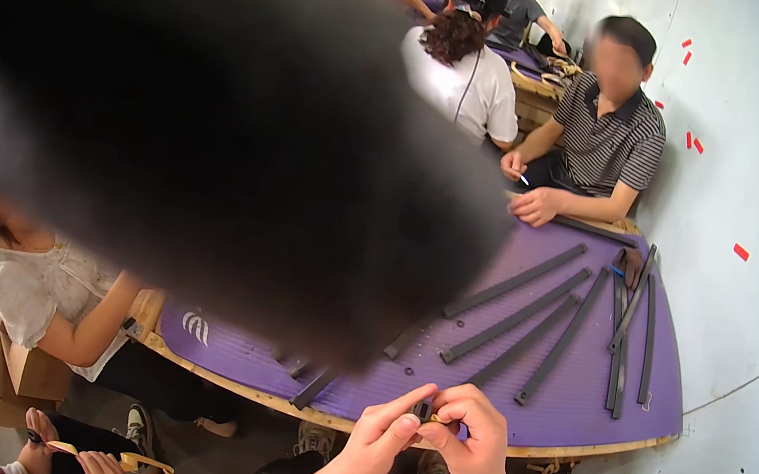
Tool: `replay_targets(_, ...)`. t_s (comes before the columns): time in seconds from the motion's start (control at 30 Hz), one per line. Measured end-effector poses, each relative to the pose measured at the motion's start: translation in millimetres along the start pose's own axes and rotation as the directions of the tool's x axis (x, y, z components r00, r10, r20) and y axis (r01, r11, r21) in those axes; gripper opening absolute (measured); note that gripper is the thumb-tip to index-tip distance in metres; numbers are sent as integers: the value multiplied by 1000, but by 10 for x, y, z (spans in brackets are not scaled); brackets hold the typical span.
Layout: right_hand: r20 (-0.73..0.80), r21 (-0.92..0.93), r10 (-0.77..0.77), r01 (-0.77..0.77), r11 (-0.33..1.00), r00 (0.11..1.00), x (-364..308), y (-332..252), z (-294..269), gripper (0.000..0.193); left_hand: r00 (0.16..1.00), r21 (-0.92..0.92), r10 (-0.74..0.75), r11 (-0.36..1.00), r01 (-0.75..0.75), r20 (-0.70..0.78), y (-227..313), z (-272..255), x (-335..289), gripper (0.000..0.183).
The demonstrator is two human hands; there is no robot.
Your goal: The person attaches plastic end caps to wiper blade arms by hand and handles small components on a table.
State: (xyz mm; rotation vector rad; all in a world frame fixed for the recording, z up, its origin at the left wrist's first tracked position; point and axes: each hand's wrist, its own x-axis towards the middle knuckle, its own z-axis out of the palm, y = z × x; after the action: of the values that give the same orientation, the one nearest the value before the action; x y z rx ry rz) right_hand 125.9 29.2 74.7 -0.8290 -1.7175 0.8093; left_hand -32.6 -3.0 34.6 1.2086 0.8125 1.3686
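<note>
The left hand [380, 437] and the right hand [475, 442] together pinched a small dark piece [422, 410], near the black strips [516, 316] on the purple-covered desk [570, 423].

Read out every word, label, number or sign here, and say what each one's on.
No words or numbers are readable.
Purple mat: a white curved mark, no legible letters.
Pale wall: red pieces, no legible writing.
Small dark piece between left hand and right hand: too small to tell.
</note>
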Motion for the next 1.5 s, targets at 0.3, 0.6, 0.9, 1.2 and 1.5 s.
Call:
replay_targets(0.3,9,-161,120,-117,980,993,-75,-167,68,18,973,298,146,951,-88,-179,-28,-2,-52,35)
replay_targets(0.6,-75,-335,-186,151,930,980,-25,-146,164,31,950,327,225,934,-147,-217,-64,-33,-17,37)
replay_targets(0.9,26,-319,-106,109,941,994,1,-133,51,19,980,309,171,942,-132,-104,-13,-98,29,39)
replay_targets(1.2,102,-358,-74,106,928,992,30,-44,-29,14,999,154,-18,988,13,30,8,-110,139,41)
replay_targets(1.5,132,-303,-156,190,934,979,123,-2,11,12,1000,75,-17,997,16,25,-194,-108,188,41)
